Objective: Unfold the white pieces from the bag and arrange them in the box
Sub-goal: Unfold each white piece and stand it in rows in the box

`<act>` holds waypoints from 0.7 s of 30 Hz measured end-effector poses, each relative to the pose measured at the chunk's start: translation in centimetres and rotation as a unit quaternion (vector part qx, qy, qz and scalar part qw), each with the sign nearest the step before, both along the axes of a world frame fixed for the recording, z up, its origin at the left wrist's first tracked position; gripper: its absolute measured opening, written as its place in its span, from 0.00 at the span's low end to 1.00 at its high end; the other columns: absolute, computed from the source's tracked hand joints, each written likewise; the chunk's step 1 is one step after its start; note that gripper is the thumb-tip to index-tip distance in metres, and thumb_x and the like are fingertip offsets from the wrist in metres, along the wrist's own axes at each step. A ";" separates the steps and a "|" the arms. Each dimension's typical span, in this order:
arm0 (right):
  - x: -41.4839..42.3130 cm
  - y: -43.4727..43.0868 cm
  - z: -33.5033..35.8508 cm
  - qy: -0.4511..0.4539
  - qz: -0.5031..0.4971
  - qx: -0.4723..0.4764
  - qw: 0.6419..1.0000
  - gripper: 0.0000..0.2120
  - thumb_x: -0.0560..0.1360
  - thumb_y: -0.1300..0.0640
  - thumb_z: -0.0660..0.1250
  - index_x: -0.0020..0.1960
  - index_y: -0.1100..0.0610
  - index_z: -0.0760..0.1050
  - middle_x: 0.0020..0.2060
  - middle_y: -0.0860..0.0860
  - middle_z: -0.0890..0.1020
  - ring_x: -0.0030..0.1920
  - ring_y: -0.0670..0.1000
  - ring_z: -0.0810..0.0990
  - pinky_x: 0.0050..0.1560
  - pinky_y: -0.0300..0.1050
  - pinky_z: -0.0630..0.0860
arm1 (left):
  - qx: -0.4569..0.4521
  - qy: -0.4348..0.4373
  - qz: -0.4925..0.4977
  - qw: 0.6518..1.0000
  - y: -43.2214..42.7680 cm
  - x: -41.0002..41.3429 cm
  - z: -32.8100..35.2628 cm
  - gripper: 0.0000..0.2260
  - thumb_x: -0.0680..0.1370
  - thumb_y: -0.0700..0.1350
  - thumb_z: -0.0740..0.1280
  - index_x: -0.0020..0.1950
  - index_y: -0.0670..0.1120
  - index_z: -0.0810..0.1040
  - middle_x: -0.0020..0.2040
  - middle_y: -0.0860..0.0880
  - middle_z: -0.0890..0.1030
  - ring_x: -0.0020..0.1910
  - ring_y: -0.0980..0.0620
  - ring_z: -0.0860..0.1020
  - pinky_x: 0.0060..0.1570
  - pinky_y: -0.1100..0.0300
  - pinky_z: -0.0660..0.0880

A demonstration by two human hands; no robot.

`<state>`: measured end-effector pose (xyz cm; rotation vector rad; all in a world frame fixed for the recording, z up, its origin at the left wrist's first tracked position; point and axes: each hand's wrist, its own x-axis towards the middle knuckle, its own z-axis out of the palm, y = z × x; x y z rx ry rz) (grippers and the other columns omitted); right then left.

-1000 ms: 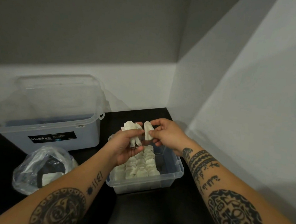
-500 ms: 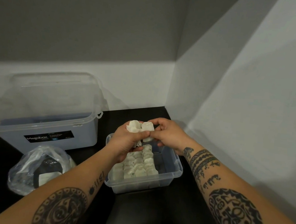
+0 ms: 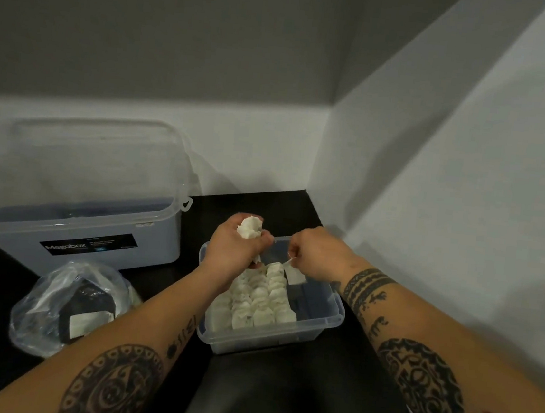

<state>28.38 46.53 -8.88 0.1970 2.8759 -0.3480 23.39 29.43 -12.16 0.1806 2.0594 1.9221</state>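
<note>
White pieces line the box; left hand grips a bunch.

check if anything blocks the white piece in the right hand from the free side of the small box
Nothing visible does. The white piece pinched by the right hand hangs over the small clear box, beside the arranged rows; the bare strip below it is open.

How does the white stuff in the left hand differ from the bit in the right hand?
The left hand grips a crumpled wad, while the right hand pinches one piece that looks flatter and opened out. The wad sticks up above the fist, and the piece hangs down over the box. Both are white.
</note>
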 end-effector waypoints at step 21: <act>-3.4 -3.6 -5.0 -0.127 -0.032 0.219 0.967 0.18 0.81 0.65 0.62 0.71 0.58 0.72 0.66 0.58 0.77 0.65 0.58 0.78 0.59 0.55 0.80 | 0.018 -0.007 0.024 1.000 -0.9 -1.0 -2.2 0.13 0.74 0.45 0.77 0.56 0.55 0.81 0.49 0.49 0.84 0.49 0.48 0.84 0.51 0.43 0.84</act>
